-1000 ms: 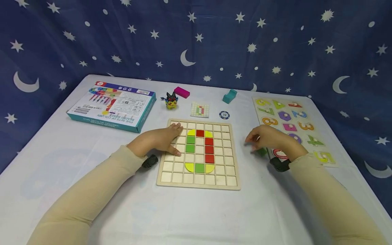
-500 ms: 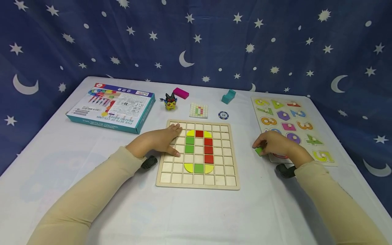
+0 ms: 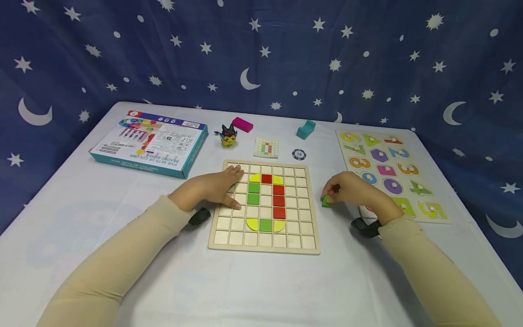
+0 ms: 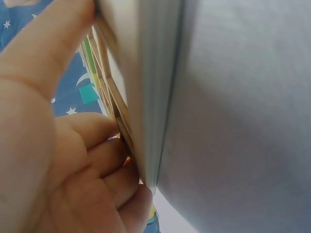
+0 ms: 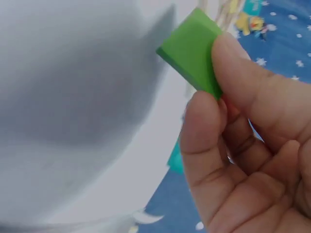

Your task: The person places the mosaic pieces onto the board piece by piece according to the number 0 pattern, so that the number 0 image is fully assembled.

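Note:
A wooden grid board (image 3: 264, 250) lies on the table, with red, green and yellow tiles set in some of its squares. My left hand (image 3: 212, 187) rests on the board's left side, its fingers spread over the squares; in the left wrist view the fingertips touch the board close to its edge. To the right of the board, my right hand (image 3: 353, 188) pinches a green square tile (image 5: 192, 51) between thumb and fingers. The tile (image 3: 326, 201) is just off the board's right edge in the head view.
A small pattern card (image 3: 266, 148) and a poker chip (image 3: 299, 154) lie behind the board. Further back are a toy figure (image 3: 228, 135), a pink block (image 3: 243, 124) and a teal block (image 3: 306, 129). A flat box (image 3: 151, 143) is at left, a number puzzle (image 3: 425, 200) at right.
My right hand has taken up the green tile from beside the number puzzle and moved left with it toward the board. The left hand has stayed in place.

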A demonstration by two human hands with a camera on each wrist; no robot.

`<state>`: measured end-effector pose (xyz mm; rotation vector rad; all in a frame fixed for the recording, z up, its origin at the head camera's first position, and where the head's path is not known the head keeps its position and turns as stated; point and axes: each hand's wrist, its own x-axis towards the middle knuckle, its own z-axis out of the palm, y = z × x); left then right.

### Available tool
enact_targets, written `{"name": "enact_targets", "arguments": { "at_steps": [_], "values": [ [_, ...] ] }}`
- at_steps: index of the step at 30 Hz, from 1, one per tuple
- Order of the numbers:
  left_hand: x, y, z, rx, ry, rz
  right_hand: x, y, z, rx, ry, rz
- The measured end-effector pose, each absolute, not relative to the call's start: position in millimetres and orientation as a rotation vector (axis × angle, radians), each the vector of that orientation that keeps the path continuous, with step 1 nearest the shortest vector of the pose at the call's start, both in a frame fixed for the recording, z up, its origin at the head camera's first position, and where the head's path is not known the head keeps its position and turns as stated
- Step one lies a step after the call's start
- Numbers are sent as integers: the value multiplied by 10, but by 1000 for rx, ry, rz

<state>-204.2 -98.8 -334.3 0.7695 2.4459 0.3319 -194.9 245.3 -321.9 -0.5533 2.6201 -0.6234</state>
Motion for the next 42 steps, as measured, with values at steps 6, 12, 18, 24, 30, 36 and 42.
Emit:
{"name": "enact_targets", "arguments": {
  "at_steps": [6, 12, 18, 24, 30, 36, 42],
  "values": [
    [-2052, -987, -3350, 785, 2453, 319, -1934, 2131, -3111, -559, 2591, -716],
    [-2052, -996, -3355, 779, 2450, 323, -1953, 1731, -3119, -596, 2543, -718],
    [-2055, -1001, -3368, 778, 2449, 325, -1985, 1318, -3162, -654, 2472, -719],
    [-2057, -996, -3356, 781, 2455, 317, -2011, 990, -3165, -726, 2411, -648],
    [-2055, -996, -3343, 788, 2452, 313, -2020, 821, -3208, -803, 2373, -595],
    [-2047, -993, -3326, 785, 2450, 313, -1980, 743, -3233, -820, 2378, -512],
    [-2056, -1000, -3346, 792, 2453, 299, -1948, 713, -3242, -846, 2401, -464]
  ]
}}
